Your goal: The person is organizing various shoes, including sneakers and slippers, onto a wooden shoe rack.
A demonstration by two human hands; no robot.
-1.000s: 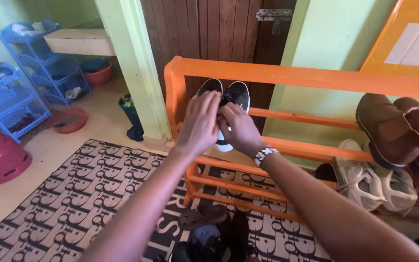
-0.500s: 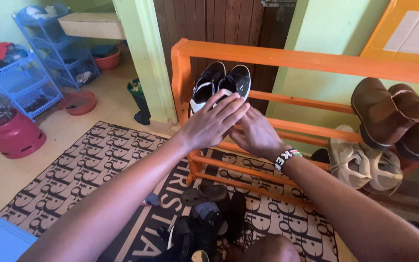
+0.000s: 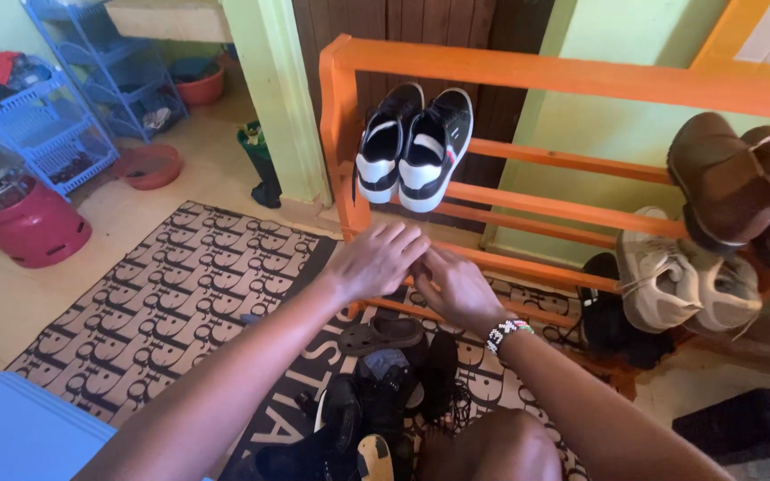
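Looking down, we see our left hand and our right hand held close together in front of the orange wooden shoe rack, fingers loosely spread and touching one another, grasping nothing. Both hands hang below the pair of black-and-white sneakers, apart from them. The sneakers sit side by side at the left end of the rack, toes up, heels resting against a lower rail, leaning on the rails behind them.

Our right wrist carries a beaded bracelet in white, black and other colours. Beneath the hands lies a heap of dark shoes and sandals on the patterned black-and-cream floor mat; a brown-grey sandal lies at the top of that heap, just under the hands.

Further right on the rack we see a pair of brown suede boots on the upper rails and a pair of pale grey sneakers on the rails below them, with something dark beside those.

Left of the rack stands a light green pillar, with a dark wooden door behind the rack. Across the pale floor stand blue plastic shelf racks, a red basin and a red plastic container. A blue surface fills the lower left corner.
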